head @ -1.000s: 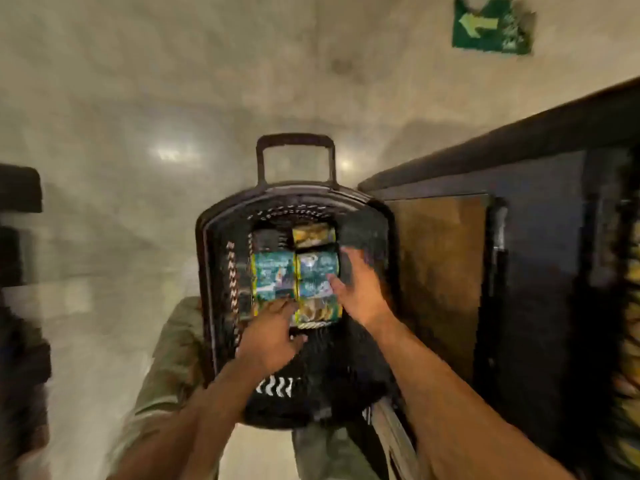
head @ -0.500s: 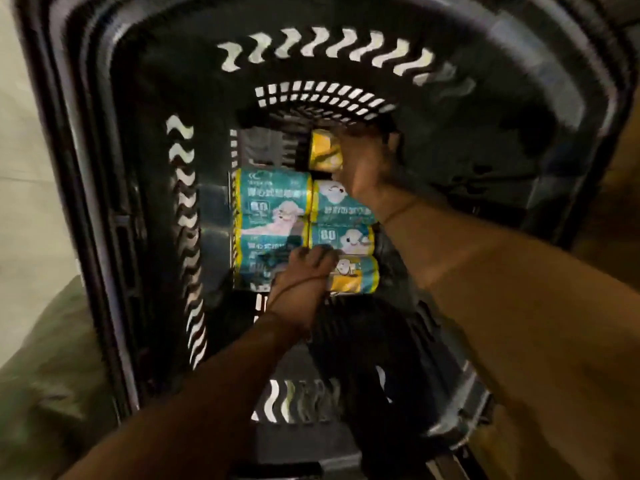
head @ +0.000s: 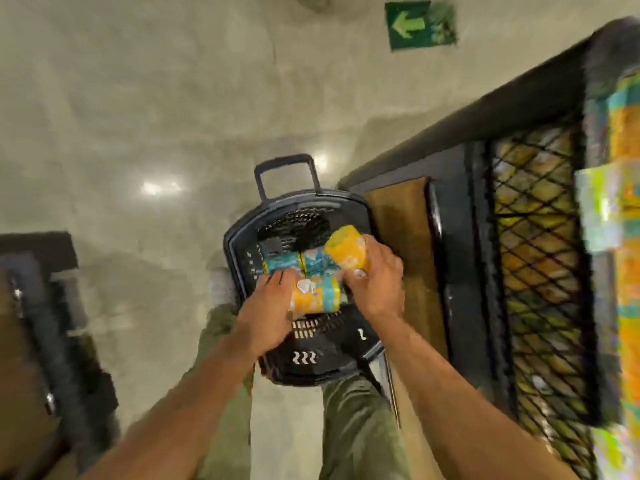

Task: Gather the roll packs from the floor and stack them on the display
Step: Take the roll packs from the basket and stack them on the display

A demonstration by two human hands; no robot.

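Yellow-teal roll packs [head: 317, 294] (black basket [head: 242, 237]).

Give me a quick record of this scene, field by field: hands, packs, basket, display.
left hand: grips one end of the yellow-and-teal pack
right hand: grips the yellow pack
basket: black, on the floor, teal packs inside
display: mesh-sided, right of the basket, blurred colourful packs on top

Green arrow sign [head: 412, 24] on pale floor [head: 138, 98]; black handled basket [head: 311, 370]
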